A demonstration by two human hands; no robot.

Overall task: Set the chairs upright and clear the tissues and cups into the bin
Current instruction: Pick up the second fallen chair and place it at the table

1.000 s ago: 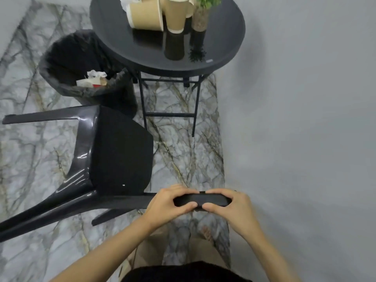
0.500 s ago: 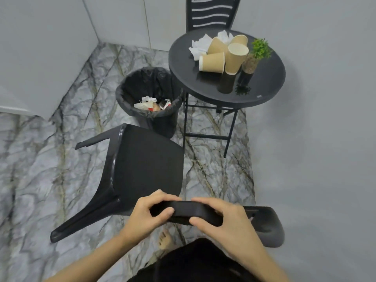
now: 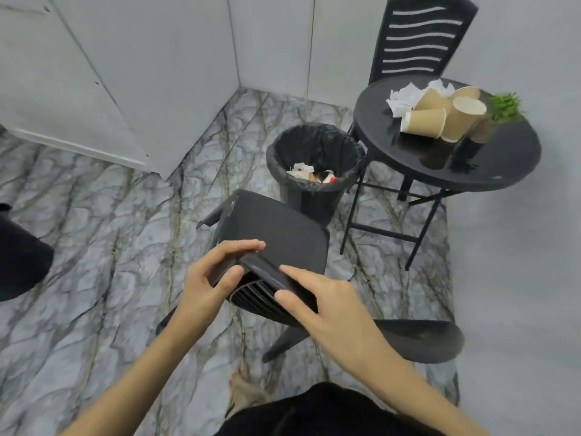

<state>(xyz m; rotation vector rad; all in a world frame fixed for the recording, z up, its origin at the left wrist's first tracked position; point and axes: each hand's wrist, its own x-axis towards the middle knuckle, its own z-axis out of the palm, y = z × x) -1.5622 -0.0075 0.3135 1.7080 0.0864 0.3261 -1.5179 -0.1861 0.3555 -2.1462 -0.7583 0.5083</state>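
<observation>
A black plastic chair (image 3: 276, 234) stands nearly upright in front of me, its seat facing up. My left hand (image 3: 213, 278) and my right hand (image 3: 317, 303) both grip the top rail of its slatted backrest. Beyond it stands a black bin (image 3: 314, 143) lined with a bag, with crumpled tissues and scraps inside. On the round black table (image 3: 503, 165) at the right lie several brown paper cups (image 3: 424, 121) and white tissues (image 3: 404, 97). A second black chair (image 3: 418, 39) stands upright behind the table.
A small potted plant (image 3: 503, 105) stands on the table beside the cups. Grey walls close in at the right and back. A dark object (image 3: 19, 256) sits at the left edge on the marble floor. The table's folding legs (image 3: 386, 234) stand right of the chair.
The chair has been raised from lying on its side to nearly upright, both hands lifting the backrest. My view has lifted, showing the bin, table and far chair.
</observation>
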